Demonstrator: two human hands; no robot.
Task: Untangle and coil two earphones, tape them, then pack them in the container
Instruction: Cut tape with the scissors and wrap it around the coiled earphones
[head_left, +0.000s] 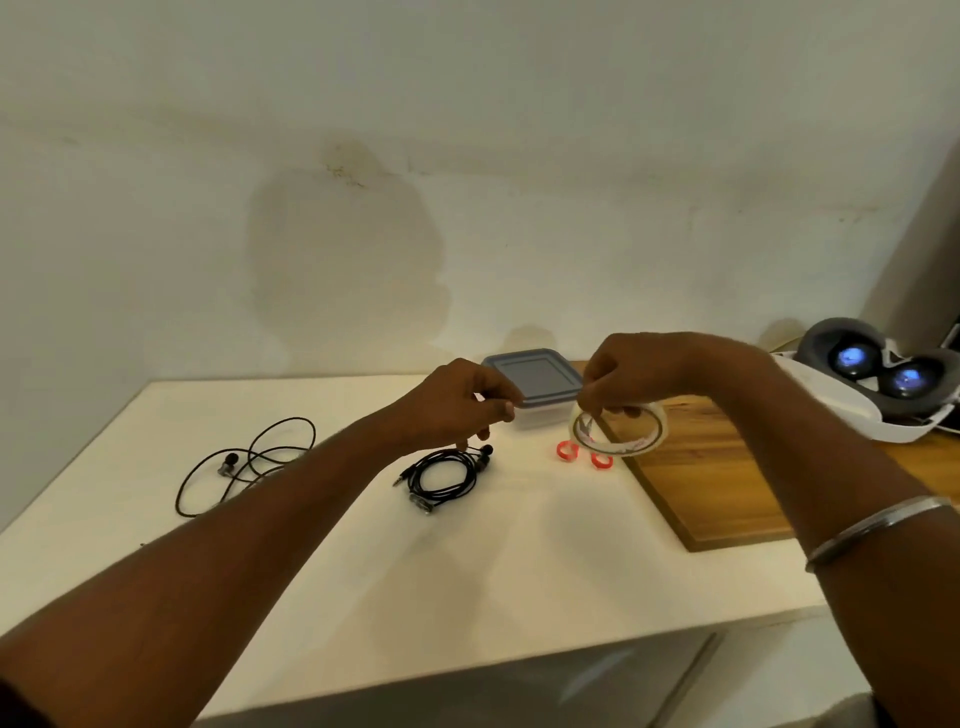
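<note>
**Tape roll held between two hands, in front of the container**

Nearest, before the lidded container, a coiled earphone lies on the white table. The loose earphone sprawls well left. Above the coil, the left hand pinches thumb to forefinger, seemingly on the faint free end of the clear tape roll. The right hand grips the roll, fingers curled through it, just right of the container.
</note>
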